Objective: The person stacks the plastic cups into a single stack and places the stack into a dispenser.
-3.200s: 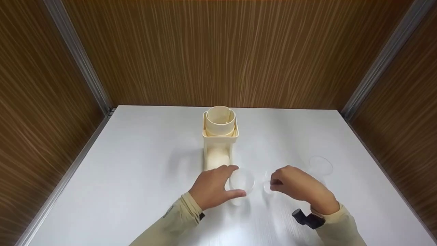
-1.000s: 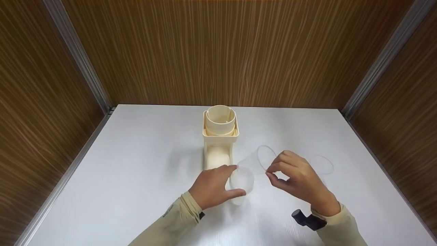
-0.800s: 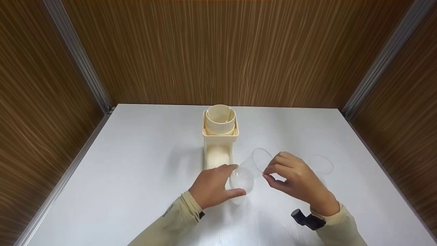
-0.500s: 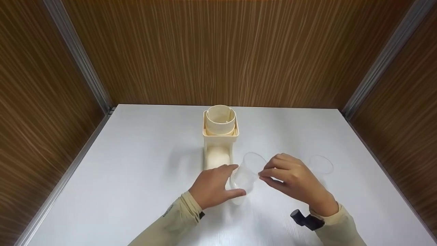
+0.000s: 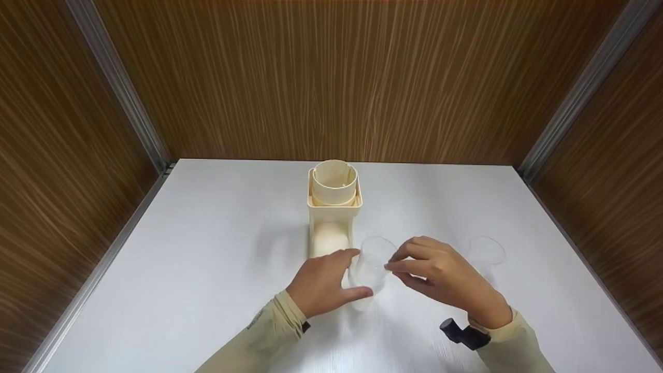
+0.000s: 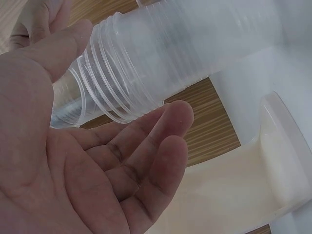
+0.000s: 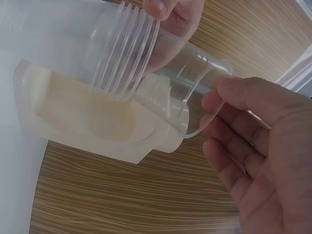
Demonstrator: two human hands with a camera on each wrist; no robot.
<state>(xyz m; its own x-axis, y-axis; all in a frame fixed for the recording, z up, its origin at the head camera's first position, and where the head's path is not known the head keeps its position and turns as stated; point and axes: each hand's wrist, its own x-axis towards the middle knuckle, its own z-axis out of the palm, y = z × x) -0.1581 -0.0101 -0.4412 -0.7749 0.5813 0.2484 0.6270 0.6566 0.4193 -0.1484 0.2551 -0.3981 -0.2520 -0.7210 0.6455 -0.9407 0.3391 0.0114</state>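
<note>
A stack of clear plastic cups [image 5: 369, 280] stands near the middle of the white table. My left hand [image 5: 325, 284] holds it, thumb and forefinger around its top; several rims show in the left wrist view on the cup stack [image 6: 114, 63]. My right hand [image 5: 440, 272] pinches the rim of one more clear cup [image 7: 195, 61]. That cup's lower end is inside the stack's top, while its upper part sticks out.
Just behind the stack stands a cream plastic holder [image 5: 334, 212] with a round tube in its square top. Another clear cup [image 5: 487, 250] stands at the right. Wood-grain panels [image 5: 342, 83] enclose the table's back and sides.
My right hand has moved left with the pinched cup, and the cup has gone from a slant into the stack's top, more upright. My left hand has stayed at the stack.
</note>
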